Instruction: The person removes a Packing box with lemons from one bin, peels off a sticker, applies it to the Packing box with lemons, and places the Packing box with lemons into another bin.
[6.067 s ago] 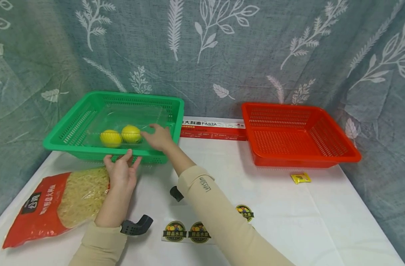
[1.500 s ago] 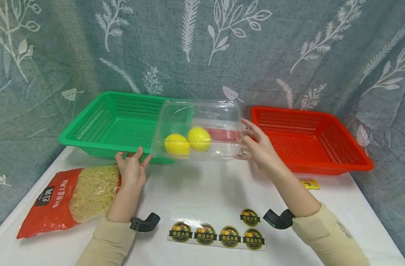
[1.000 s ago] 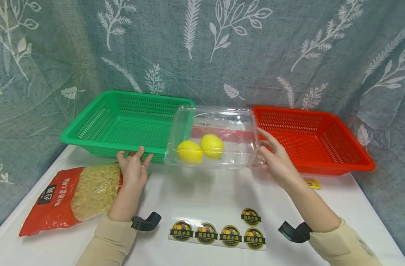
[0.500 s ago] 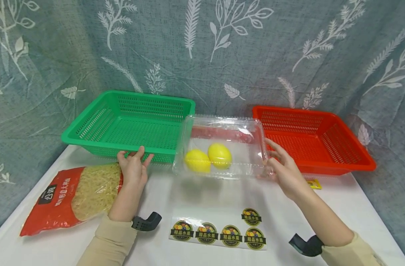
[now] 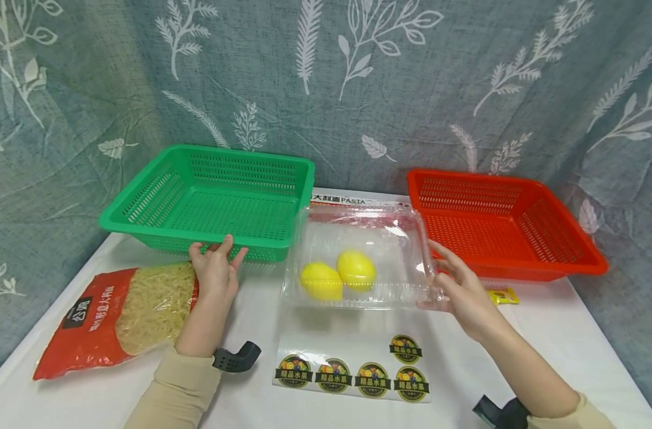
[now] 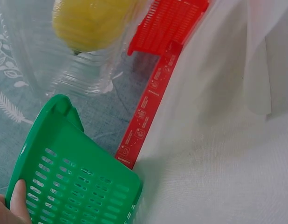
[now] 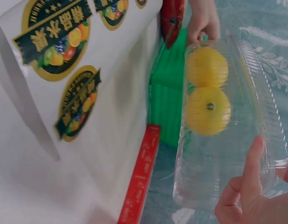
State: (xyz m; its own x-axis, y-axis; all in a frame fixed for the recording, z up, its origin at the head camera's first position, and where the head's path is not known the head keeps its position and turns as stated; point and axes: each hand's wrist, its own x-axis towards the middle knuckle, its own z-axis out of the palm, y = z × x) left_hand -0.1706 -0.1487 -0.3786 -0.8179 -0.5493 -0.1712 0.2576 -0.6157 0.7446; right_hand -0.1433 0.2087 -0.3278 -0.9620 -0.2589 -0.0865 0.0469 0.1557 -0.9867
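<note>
My right hand grips the right end of a clear plastic clamshell box, thumb and fingers on its edge. Inside, two lemons sit side by side toward the left, as the right wrist view also shows. The lidded box hangs over the middle of the table, tilted toward me. At the left, my left hand holds the front rim of the green basket. One finger lies against that basket's outer wall in the left wrist view.
A red basket stands at the right, with a small yellow packet before it. A bag of pasta lies left. A sheet of round fruit stickers lies in front. Behind the box runs a red and white pasta carton.
My right hand has lifted the box of lemons out of the green basket, carried it right, then lowered it toward me. My left hand stays at the green basket's rim.
</note>
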